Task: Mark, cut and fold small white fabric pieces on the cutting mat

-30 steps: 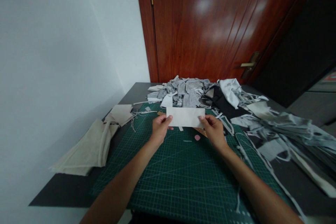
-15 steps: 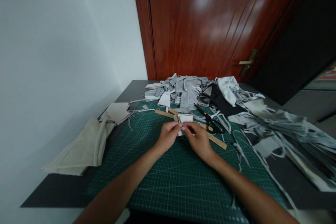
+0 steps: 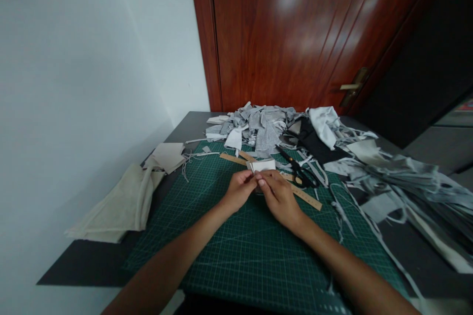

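Together, the left hand [image 3: 239, 190] and right hand [image 3: 280, 196] pinch one folded pale piece [image 3: 264, 165] near one pair of scissors [image 3: 294, 167].

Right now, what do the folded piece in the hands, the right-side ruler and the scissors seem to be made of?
Folded piece: matte, perhaps cloth or stiff paper; its face shows no shine.
Ruler: probably wood, from its tan, dull surface.
Scissors: probably dark metal blades and black plastic handles, judging by shape and colour.

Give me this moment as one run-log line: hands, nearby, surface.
left hand: holding pale folded piece | right hand: holding same piece | nearby: black scissors, wooden ruler | surface: green gridded mat
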Available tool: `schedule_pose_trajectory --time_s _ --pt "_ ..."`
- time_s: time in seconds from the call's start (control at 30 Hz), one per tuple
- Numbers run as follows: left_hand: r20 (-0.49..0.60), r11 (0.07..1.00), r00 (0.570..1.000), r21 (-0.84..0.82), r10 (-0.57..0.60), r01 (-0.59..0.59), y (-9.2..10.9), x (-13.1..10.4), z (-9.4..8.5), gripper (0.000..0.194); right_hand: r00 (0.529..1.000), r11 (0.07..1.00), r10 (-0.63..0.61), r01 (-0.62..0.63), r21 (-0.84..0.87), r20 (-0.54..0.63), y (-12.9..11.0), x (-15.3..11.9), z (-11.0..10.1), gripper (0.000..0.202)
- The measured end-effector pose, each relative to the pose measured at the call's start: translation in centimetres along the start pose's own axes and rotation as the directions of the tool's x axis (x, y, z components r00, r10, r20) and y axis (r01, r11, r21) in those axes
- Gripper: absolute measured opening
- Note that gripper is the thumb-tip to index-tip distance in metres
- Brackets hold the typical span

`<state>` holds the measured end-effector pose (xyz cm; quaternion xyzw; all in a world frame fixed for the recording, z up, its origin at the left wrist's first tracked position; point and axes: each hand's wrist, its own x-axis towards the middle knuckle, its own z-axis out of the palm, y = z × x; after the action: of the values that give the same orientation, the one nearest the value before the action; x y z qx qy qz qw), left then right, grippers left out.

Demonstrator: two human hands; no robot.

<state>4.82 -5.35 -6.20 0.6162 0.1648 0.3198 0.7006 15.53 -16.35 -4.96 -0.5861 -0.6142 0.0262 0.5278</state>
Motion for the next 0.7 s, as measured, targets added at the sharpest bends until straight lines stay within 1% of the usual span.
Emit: schedule_pose_trajectory --time_s 0.07,0.13,0.23,0.27,0.3,0.33,0.4,0.47,0.5,0.57,0.7 --pt "-0.007 0.999 0.999 0.042 0.033 -0.032 -0.3 0.3 -0.2 0.048 1.000 0.999 0.003 -0.004 0.033 0.031 0.1 0.0 -0.3 0.033" --pt "-0.026 0.995 0.999 0.089 0.042 -0.039 -0.4 0.6 -0.5 0.047 1.000 0.999 0.024 -0.024 0.035 0.003 0.5 0.2 -0.7 0.033" --pt "-0.040 0.978 0.997 0.202 0.068 -0.058 0.0 0.9 -1.1 0.046 0.985 0.997 0.042 -0.052 -0.058 -0.165 1.3 0.6 -1.8 0.028" --pt "-0.025 0.966 0.996 0.250 0.083 -0.074 0.3 1.0 -1.3 0.045 0.977 0.994 0.035 -0.055 -0.090 -0.208 1.5 0.8 -2.1 0.028" --pt "0.002 0.950 0.995 0.299 0.097 -0.093 0.6 1.0 -1.5 0.044 0.975 0.993 0.030 -0.054 -0.101 -0.222 1.7 1.0 -2.5 0.030" --pt "0.036 0.932 0.994 0.345 0.107 -0.113 0.9 1.0 -1.7 0.043 0.977 0.995 0.038 -0.056 -0.080 -0.212 1.8 1.2 -2.7 0.034" --pt "0.097 0.900 0.988 0.410 0.118 -0.148 1.4 0.9 -2.0 0.042 0.987 0.995 0.094 -0.089 0.042 -0.132 2.0 1.5 -2.9 0.037" --pt "0.135 0.878 0.983 0.445 0.126 -0.174 1.8 0.7 -2.1 0.042 0.986 0.974 0.160 -0.151 0.168 -0.040 1.9 1.5 -2.7 0.029" --pt "0.148 0.870 0.981 0.459 0.126 -0.181 1.9 0.7 -2.1 0.042 0.982 0.962 0.187 -0.182 0.204 -0.009 1.9 1.5 -2.5 0.025" --pt "0.180 0.854 0.978 0.487 0.109 -0.185 2.0 0.5 -2.1 0.040 0.973 0.942 0.230 -0.226 0.247 0.014 1.7 1.4 -1.9 0.025" --pt "0.235 0.846 0.970 0.503 0.063 -0.177 2.0 0.3 -2.2 0.040 0.936 0.871 0.352 -0.320 0.373 -0.020 1.6 1.1 -0.8 0.031"
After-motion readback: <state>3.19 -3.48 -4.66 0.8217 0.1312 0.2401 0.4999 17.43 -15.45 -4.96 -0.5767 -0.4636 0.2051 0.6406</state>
